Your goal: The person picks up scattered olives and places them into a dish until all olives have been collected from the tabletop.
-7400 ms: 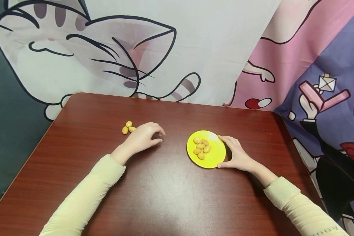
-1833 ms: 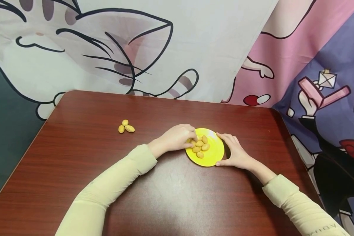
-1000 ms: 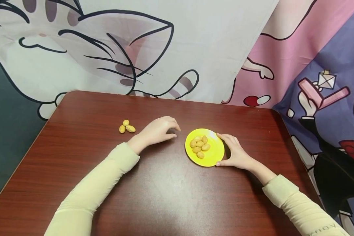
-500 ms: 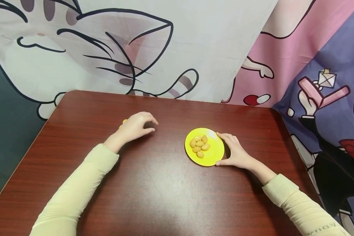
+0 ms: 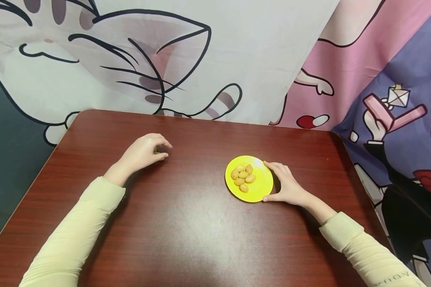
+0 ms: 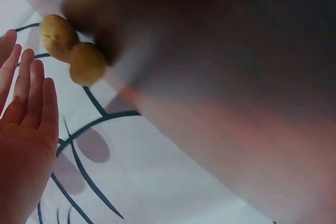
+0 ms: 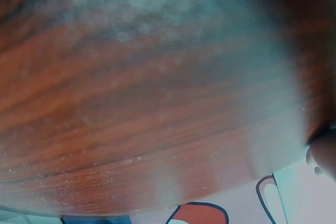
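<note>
My left hand [image 5: 143, 151], fingers loosely bent and thumb apart, is low over a small group of yellow oval pieces on the table. They are mostly hidden beneath it in the head view. In the left wrist view, two brownish-yellow pieces [image 6: 88, 64] show just beyond the fingers [image 6: 50, 100], with a gap between. A round yellow plate [image 5: 262, 187] lies right of centre, bearing several similar oval pieces [image 5: 243, 174]. My right hand [image 5: 287, 187] holds the plate's right rim, fingertips at the far side of the rim and thumb at the near side.
The dark red-brown wooden table [image 5: 201, 239] has rounded far corners. Right behind its far edge hangs a printed cartoon cloth [image 5: 265, 63]. Light glares off the table's middle.
My left hand has moved left from the plate to the loose pieces, covering them. The plate bears one more piece than in the oldest frame. My right hand stays at the plate's rim.
</note>
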`<state>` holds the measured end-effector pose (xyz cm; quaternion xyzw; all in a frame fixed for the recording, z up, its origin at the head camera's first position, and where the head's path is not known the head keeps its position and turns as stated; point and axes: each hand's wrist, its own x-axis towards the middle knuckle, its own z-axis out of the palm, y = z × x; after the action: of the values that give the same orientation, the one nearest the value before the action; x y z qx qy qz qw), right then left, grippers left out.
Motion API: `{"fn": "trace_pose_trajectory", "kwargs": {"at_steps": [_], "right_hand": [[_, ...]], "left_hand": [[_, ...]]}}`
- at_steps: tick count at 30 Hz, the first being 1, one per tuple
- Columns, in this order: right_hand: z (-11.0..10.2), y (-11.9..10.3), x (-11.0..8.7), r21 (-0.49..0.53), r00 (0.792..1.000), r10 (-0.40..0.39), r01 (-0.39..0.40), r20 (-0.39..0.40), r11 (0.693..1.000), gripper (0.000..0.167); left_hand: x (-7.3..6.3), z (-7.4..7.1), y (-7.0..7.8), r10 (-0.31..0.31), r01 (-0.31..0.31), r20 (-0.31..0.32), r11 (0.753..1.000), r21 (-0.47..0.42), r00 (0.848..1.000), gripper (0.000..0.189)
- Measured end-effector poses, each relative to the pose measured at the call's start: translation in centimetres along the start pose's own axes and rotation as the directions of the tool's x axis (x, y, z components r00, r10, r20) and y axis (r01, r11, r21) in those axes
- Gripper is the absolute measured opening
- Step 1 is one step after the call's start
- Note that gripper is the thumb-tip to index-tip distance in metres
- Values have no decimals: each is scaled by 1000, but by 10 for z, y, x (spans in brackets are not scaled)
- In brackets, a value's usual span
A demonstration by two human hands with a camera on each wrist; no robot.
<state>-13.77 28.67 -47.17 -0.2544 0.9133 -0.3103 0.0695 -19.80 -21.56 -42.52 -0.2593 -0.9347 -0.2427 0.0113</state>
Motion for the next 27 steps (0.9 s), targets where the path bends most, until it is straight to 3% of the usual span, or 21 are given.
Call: {"fn": "trace_pose_trajectory", "kwargs": {"at_steps": [11, 20, 27], "right_hand": [[1, 1, 0, -1, 1000, 5, -5, 1, 1000, 119], [1, 0, 0, 1, 1000, 1, -1, -3, 1000, 119], [1, 0, 0, -5, 1000, 10, -10, 2, 1000, 118]], "left_hand": [[-14, -2, -17, -14, 14, -9, 1000, 10, 1000, 17], [-16, 0, -22, 56, -56, 4, 997, 52, 998, 12], [-15, 1, -22, 67, -68, 16, 995, 72, 998, 6]]}}
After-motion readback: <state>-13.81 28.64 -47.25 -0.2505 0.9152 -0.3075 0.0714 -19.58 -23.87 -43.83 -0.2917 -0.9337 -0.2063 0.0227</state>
